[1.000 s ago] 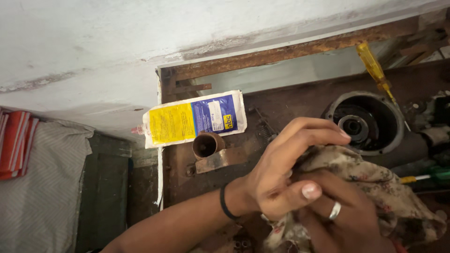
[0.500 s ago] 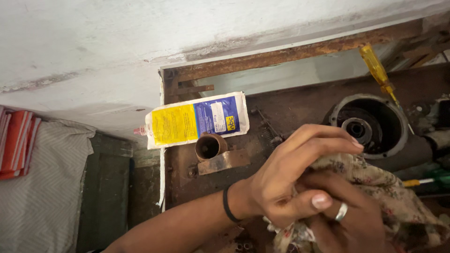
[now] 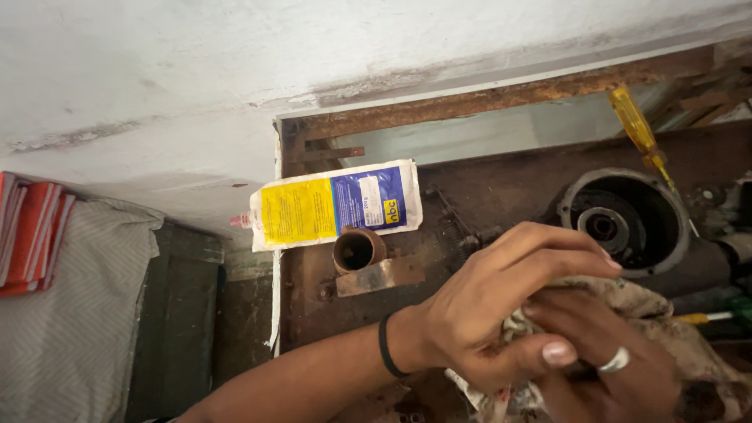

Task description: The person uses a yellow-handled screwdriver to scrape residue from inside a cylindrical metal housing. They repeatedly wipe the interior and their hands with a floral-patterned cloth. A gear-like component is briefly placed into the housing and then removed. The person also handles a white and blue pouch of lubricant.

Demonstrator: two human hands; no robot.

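Rusty tabletop (image 3: 501, 188) below a pale wall — both hands meet at its near edge. Left hand (image 3: 486, 313) wraps over the stained rag (image 3: 674, 329); right hand (image 3: 619, 376), underneath, seems closed on it too.

— What do you have on the bench past your work?

— A yellow and blue tube (image 3: 335, 205) lies flat near the back edge, with a short brown pipe piece (image 3: 358, 250) just in front of it, open end up.

— And to your right?

— A round metal housing (image 3: 623, 221) sits there, and a yellow-handled screwdriver (image 3: 644, 142) leans just beside its rim.

— Off the bench?

— You have a grey patterned cloth (image 3: 66, 313) at the far left, red fabric (image 3: 31, 233) on its edge.
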